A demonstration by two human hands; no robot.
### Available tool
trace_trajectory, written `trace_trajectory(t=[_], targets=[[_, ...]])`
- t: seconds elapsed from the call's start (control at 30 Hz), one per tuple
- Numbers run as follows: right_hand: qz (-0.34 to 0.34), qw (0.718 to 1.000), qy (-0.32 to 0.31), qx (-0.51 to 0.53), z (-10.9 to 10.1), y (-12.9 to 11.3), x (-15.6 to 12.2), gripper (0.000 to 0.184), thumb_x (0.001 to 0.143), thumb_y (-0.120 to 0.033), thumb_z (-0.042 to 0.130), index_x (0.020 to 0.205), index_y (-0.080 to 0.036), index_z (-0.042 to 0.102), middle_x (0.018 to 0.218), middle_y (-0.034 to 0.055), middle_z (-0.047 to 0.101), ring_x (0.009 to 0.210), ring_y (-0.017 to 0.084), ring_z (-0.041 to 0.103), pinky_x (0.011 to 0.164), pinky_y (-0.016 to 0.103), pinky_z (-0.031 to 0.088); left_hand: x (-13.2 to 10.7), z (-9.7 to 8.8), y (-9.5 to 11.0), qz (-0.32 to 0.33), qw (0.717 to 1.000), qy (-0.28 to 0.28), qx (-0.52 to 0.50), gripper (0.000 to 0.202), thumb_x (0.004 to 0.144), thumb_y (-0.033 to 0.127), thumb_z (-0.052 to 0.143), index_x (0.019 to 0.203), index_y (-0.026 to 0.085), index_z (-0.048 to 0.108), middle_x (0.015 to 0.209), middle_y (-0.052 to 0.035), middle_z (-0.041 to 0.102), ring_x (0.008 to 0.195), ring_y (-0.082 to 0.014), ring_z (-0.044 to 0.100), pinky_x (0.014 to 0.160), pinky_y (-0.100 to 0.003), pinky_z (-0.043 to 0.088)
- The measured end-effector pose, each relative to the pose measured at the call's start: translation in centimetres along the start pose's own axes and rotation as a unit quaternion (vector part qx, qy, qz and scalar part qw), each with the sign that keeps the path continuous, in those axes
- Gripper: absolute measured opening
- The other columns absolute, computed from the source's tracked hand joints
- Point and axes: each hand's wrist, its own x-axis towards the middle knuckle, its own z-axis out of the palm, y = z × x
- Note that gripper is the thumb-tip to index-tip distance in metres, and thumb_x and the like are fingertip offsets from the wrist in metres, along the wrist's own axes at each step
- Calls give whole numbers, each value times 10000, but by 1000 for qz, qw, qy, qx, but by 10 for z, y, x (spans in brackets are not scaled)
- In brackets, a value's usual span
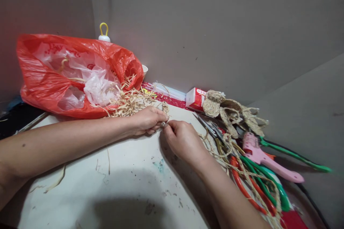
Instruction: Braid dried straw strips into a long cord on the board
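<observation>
My left hand [151, 120] and my right hand [185, 141] meet over the middle of the white table [120, 182]. Both are closed in a pinch, fingertips nearly touching, on a small pale piece of straw cord [162, 124]. Most of that piece is hidden by the fingers. Just beyond my left hand's fingers shows a short twisted bit of straw [165, 107]; whether it joins the held piece I cannot tell. A heap of loose straw strips [130, 102] lies behind my left wrist.
At the left, a red plastic bag [40, 82] spills straw. Right of my hands lie scissors [212, 128], braided straw cord [225, 111], a pink glue gun [258, 154], and orange-handled [236, 179] and green-handled tools [258, 175]. A red-and-white box [195, 99] stands by the wall.
</observation>
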Motion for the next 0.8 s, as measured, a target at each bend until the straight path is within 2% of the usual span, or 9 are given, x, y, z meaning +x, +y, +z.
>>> trace_trajectory(t=[0.17,0.33,0.47,0.53,0.6,0.63,0.7,0.77,0.8], targets=[[-10,997,-2,-74,-1,-6,-4,305,880,-226,375,832,-163,670,825,166,719,711,247,641,586,307,344,-1,1,-1,22,999,4,39,335,837,176,501,521,176,391,370,80,305,299,-35,220,328,-197,131],[-57,985,-64,-148,0,-21,-18,274,867,-146,386,908,-113,655,773,203,704,676,288,653,556,332,321,-3,2,1,5,996,47,81,247,816,130,508,570,155,498,337,77,338,293,-47,244,324,-198,138],[-154,962,-173,-142,-10,-46,-44,181,738,-78,500,777,-166,654,674,114,688,594,220,605,525,304,289,-5,2,4,2,995,48,93,188,821,136,511,640,129,564,321,86,332,286,-41,214,325,-192,120],[-196,949,-233,-80,-20,-54,-56,176,782,-173,515,635,-200,609,604,52,651,511,160,530,501,286,283,-5,0,4,1,995,43,91,186,820,133,508,642,125,563,325,88,334,283,-39,213,324,-192,119],[-204,944,-258,21,-30,-52,-58,306,822,-306,507,533,-208,529,525,10,581,448,125,448,468,267,279,-5,-1,4,0,995,33,90,178,814,136,514,642,125,561,332,89,336,284,-39,217,324,-191,123],[-186,953,-227,78,-34,-46,-55,351,834,-341,486,509,-209,493,498,1,540,442,122,429,460,261,284,-5,-2,3,4,996,27,88,172,806,138,523,637,128,554,338,89,340,287,-38,223,325,-189,128],[-114,974,-76,179,-38,-28,-41,375,867,-344,417,518,-211,462,502,5,502,482,137,445,481,257,321,-4,-4,2,13,997,16,80,163,790,145,541,628,136,538,352,90,346,296,-37,232,328,-185,141],[-34,974,104,198,-34,-6,-19,321,860,-367,445,587,-210,506,562,24,539,532,159,473,520,274,345,-4,-5,1,17,997,5,75,155,789,161,544,636,137,537,362,91,350,302,-37,231,328,-183,146],[-13,969,143,201,-30,4,-9,291,849,-376,469,618,-207,520,602,32,559,563,166,488,537,277,356,-3,-5,1,16,997,-1,75,151,794,172,541,647,136,541,363,93,346,304,-38,227,328,-182,146]])
